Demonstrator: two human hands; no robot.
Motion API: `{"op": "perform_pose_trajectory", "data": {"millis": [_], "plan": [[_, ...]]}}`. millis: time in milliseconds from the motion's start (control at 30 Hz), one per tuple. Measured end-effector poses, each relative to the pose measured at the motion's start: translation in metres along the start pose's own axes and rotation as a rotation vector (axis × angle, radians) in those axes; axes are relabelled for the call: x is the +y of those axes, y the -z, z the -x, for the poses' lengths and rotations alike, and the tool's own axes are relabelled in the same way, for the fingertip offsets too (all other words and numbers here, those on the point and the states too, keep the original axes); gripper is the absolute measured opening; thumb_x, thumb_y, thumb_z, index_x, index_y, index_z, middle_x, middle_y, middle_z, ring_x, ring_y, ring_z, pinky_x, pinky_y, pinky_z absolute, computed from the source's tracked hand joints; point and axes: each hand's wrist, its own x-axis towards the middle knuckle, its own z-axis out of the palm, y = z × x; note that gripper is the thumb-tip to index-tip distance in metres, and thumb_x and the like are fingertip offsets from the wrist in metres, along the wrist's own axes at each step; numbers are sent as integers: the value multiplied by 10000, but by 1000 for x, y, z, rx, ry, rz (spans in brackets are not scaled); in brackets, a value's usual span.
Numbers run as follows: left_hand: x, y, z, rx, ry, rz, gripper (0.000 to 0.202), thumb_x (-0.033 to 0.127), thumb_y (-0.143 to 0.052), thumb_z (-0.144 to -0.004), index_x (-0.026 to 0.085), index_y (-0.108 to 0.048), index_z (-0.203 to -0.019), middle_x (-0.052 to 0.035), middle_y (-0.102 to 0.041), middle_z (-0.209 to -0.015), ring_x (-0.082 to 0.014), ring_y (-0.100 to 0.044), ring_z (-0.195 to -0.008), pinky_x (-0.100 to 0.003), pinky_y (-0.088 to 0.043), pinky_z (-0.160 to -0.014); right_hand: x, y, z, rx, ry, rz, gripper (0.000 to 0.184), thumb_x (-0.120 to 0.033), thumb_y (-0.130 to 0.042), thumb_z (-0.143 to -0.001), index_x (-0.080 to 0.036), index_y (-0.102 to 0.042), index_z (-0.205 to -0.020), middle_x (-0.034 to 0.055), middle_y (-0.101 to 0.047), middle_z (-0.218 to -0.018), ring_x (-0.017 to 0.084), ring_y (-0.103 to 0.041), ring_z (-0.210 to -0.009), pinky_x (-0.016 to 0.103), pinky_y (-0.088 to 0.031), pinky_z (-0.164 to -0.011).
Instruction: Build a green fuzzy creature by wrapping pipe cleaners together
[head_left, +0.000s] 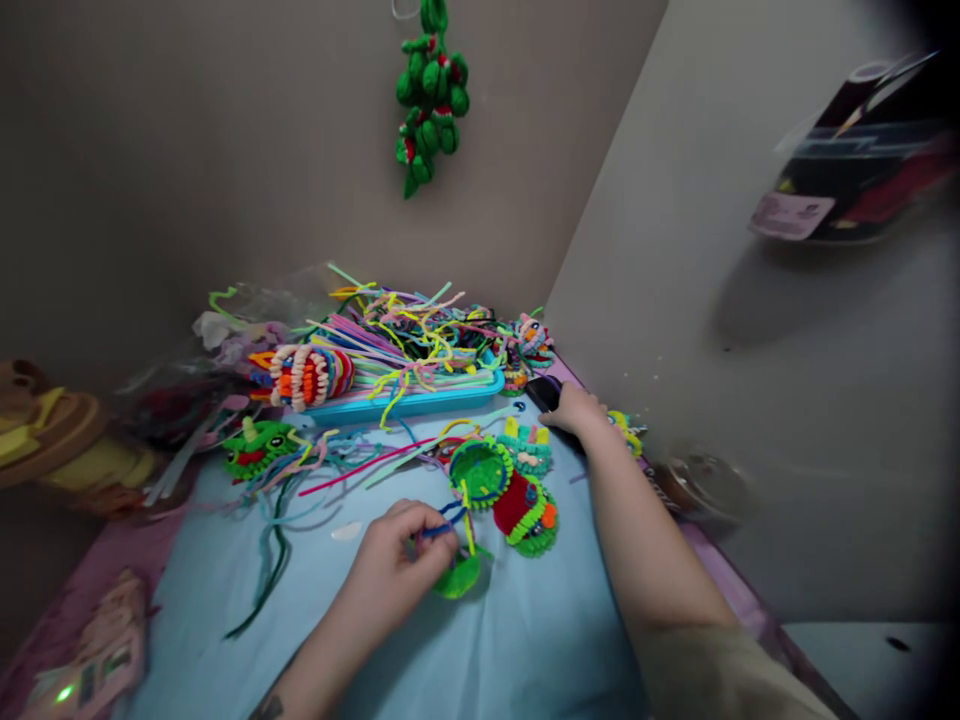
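Note:
My left hand (pixel 401 560) is closed in a pinch on short blue pipe cleaners (pixel 450 515). A yellow pipe cleaner (pixel 469 520) and a green fuzzy piece (pixel 459 578) are just beyond its fingertips; whether they are joined to the blue ones I cannot tell. Reaching to the back right, my right hand (pixel 576 412) is closed around a dark, flat-looking object (pixel 543 393), whose kind is unclear. Between my hands sit a green cup-shaped pipe-cleaner piece (pixel 480 472), a red and green one (pixel 529 515) with an orange spot, and a teal one (pixel 529 447).
A blue tray (pixel 405 402) heaped with pipe cleaners stands against the wall. Left of it are an orange-and-red striped figure (pixel 311 377) and a green figure (pixel 259 449). Loose strands cross the light blue cloth (pixel 315 640). A container (pixel 847 190) hangs on the right wall.

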Motion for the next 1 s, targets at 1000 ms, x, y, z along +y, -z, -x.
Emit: {"op": "perform_pose_trajectory", "data": {"millis": [1000], "plan": [[2, 3, -2, 36, -5, -3, 235, 358, -557, -764, 169, -654, -662, -37, -595, -659, -168, -542, -649, -252, -416, -602, -14, -2, 4, 146, -143, -105, 866, -610, -665, -640, -47, -449, -1261, 284, -536, -1235, 409, -509, -1176, 495, -404, -939]]}}
